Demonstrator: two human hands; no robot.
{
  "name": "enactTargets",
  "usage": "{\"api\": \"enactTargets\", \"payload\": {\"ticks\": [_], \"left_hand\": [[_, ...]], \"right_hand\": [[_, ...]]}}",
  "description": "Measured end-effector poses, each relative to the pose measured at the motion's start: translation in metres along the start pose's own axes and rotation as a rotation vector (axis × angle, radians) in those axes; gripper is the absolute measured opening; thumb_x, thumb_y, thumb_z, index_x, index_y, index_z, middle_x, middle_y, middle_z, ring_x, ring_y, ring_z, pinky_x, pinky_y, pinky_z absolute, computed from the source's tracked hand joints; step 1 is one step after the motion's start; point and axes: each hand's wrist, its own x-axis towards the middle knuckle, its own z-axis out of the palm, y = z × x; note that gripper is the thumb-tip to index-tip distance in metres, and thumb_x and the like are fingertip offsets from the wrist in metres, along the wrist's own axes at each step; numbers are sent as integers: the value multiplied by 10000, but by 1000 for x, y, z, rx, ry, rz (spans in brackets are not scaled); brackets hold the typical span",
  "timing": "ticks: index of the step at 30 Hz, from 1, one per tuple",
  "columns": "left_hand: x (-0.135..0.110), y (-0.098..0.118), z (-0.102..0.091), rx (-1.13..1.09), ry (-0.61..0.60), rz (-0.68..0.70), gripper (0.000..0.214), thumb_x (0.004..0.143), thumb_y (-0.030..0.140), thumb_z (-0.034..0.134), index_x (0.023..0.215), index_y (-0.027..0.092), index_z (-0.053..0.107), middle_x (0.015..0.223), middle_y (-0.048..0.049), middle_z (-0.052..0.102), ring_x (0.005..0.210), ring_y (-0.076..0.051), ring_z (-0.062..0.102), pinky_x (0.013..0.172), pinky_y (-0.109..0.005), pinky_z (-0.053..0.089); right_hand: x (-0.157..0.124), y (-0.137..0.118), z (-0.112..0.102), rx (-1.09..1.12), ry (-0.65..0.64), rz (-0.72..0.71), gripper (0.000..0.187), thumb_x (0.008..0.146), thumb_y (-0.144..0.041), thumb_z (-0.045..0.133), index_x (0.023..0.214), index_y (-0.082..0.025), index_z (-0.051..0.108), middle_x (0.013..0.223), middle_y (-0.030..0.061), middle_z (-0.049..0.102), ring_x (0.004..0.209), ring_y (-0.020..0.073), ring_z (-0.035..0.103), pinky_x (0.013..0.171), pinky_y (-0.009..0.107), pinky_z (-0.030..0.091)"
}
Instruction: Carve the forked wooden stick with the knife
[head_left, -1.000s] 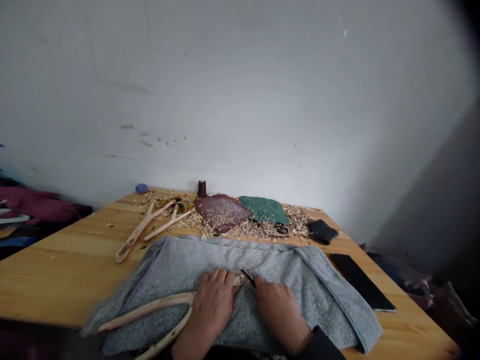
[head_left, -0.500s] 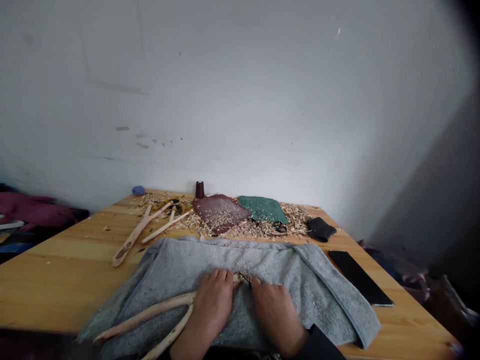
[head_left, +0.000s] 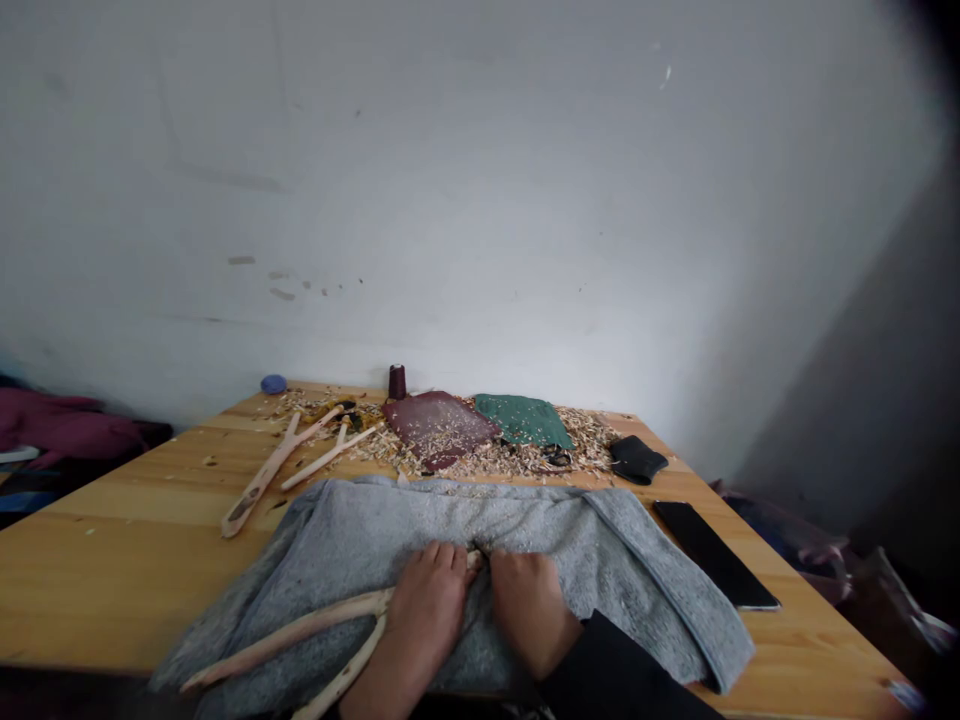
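Note:
My left hand (head_left: pixel 430 603) is closed over the joined end of a pale forked wooden stick (head_left: pixel 300 629) that lies on a grey cloth (head_left: pixel 637 570). The stick's two arms run out to the lower left. My right hand (head_left: pixel 527 607) is closed right beside the left one, at the stick's tip. A thin dark blade was in it in the earlier frames; now the hand hides it.
The wooden table (head_left: pixel 112 540) carries two more forked sticks (head_left: pixel 277 465) at the back left, wood shavings (head_left: pixel 517 460), a maroon sheet (head_left: pixel 439 425), a green sheet (head_left: pixel 523 420), a dark spool (head_left: pixel 397 381), a black pouch (head_left: pixel 636 459) and a phone (head_left: pixel 712 552) at right.
My right hand has slid left along the cloth until it meets my left hand at the stick's tip. The dark blade that stuck out between them no longer shows.

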Motion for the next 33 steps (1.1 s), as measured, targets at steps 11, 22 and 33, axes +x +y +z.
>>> {"api": "enactTargets", "payload": {"ticks": [11, 22, 33], "left_hand": [[-2, 2, -2, -56, 14, -82, 278, 951, 210, 400, 1011, 183, 670, 975, -84, 680, 957, -264, 609, 806, -402, 457], [0, 4, -6, -21, 8, -97, 299, 943, 180, 376, 991, 175, 671, 936, -86, 678, 923, -253, 608, 778, -369, 457], [1, 4, -5, 26, -29, -53, 331, 888, 59, 384, 1040, 159, 661, 975, -98, 681, 949, -253, 614, 810, -379, 477]], "right_hand": [[-17, 22, 8, 85, 46, 5, 330, 897, -57, 353, 1031, -178, 628, 838, 92, 729, 793, 237, 711, 661, 315, 508], [-16, 17, 9, 129, 46, 10, 351, 863, -36, 373, 1018, -186, 650, 851, 70, 731, 778, 236, 707, 651, 328, 513], [-13, 3, -3, 40, 38, -38, 324, 875, -23, 410, 951, -186, 681, 911, 54, 713, 807, 215, 693, 629, 307, 511]]}}
